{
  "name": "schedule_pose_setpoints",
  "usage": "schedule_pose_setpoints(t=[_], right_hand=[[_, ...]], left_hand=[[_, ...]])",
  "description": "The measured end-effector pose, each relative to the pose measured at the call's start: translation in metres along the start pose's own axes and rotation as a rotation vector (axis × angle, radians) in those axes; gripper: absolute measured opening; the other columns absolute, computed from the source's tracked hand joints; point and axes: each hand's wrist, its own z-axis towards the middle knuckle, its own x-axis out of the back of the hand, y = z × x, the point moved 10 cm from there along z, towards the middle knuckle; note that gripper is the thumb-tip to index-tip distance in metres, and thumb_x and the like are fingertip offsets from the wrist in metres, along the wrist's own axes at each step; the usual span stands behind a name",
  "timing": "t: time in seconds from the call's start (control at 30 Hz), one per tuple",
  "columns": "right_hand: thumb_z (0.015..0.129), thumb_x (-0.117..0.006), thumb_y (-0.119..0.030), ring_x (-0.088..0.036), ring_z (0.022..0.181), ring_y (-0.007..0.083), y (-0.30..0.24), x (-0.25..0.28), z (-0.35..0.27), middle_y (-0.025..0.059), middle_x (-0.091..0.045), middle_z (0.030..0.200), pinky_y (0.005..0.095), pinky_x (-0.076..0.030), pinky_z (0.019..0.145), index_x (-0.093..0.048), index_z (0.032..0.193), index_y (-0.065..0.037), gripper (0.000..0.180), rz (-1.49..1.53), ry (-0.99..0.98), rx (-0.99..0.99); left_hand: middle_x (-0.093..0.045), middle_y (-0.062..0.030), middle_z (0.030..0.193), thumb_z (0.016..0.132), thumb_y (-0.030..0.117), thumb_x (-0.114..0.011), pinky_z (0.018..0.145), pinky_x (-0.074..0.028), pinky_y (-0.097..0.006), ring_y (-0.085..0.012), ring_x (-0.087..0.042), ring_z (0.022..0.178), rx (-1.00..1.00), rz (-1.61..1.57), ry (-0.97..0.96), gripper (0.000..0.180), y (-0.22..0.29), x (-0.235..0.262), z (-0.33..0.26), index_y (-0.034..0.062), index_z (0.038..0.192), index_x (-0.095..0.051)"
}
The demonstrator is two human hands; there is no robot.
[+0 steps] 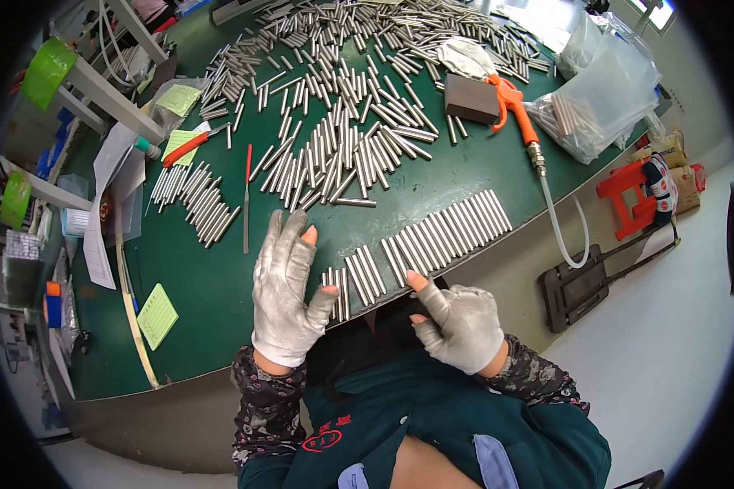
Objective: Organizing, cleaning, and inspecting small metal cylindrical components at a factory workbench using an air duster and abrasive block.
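Note:
My left hand (285, 285), in a grey glove with the fingertips cut off, lies flat and spread on the green table (220, 285). Its thumb touches a small group of short steel rods (337, 292) at the near edge. My right hand (458, 319), gloved the same way, hovers at the table edge with a bare fingertip touching the near end of a long neat row of steel rods (444, 232). Neither hand holds a rod.
A large loose heap of rods (342, 114) covers the table's middle and back. A small rod batch (200, 200), a thin file (246, 200), a red-handled tool (186, 148), a dark block (470, 99), an orange air gun (515, 110) with hose, and a bag of rods (595, 102) lie around.

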Motion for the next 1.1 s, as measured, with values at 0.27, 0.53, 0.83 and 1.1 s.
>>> schedule_pose_setpoints(t=[0.27, 0.53, 0.83, 1.1], right_hand=[[0.081, -0.062, -0.029, -0.058, 0.058, 0.0259, -0.030, -0.028, 0.015, 0.0055, -0.056, 0.061, 0.0386, -0.045, 0.056, -0.044, 0.136, -0.007, 0.062, -0.028, -0.251, 0.035], [0.078, -0.065, -0.023, -0.054, 0.054, 0.0247, -0.013, -0.008, 0.007, 0.0054, -0.053, 0.059, 0.0379, -0.043, 0.053, -0.042, 0.136, -0.003, 0.065, -0.014, -0.086, 0.033], [0.079, -0.063, -0.022, -0.053, 0.052, 0.0236, -0.018, -0.009, 0.004, 0.0038, -0.053, 0.059, 0.0381, -0.042, 0.052, -0.045, 0.135, -0.005, 0.061, 0.005, -0.100, 0.105], [0.075, -0.063, -0.030, -0.049, 0.109, 0.0320, -0.028, 0.018, 0.012, 0.0136, -0.054, 0.114, 0.0503, -0.036, 0.094, -0.050, 0.128, -0.009, 0.058, -0.074, 0.080, 0.207]], left_hand=[[-0.048, -0.0180, 0.132, 0.090, 0.052, -0.050, 0.101, -0.036, -0.048, -0.0427, -0.041, 0.127, 0.014, -0.023, 0.047, 0.062, -0.001, 0.011, -0.002, 0.0045, 0.129, -0.050], [-0.062, -0.0135, 0.105, 0.084, 0.036, -0.063, 0.097, -0.041, -0.050, -0.0331, -0.059, 0.102, -0.051, 0.112, -0.159, 0.042, 0.015, 0.020, -0.030, 0.0026, 0.110, -0.060], [-0.060, -0.0088, 0.083, 0.076, 0.028, -0.070, 0.089, -0.046, -0.049, -0.0288, -0.061, 0.082, -0.152, 0.059, -0.155, 0.031, 0.039, 0.002, -0.020, 0.0062, 0.095, -0.061], [-0.059, -0.0118, 0.107, 0.075, 0.039, -0.066, 0.093, -0.043, -0.051, -0.0321, -0.057, 0.102, -0.251, 0.096, -0.251, 0.044, 0.056, -0.011, -0.016, 0.0095, 0.107, -0.061]])
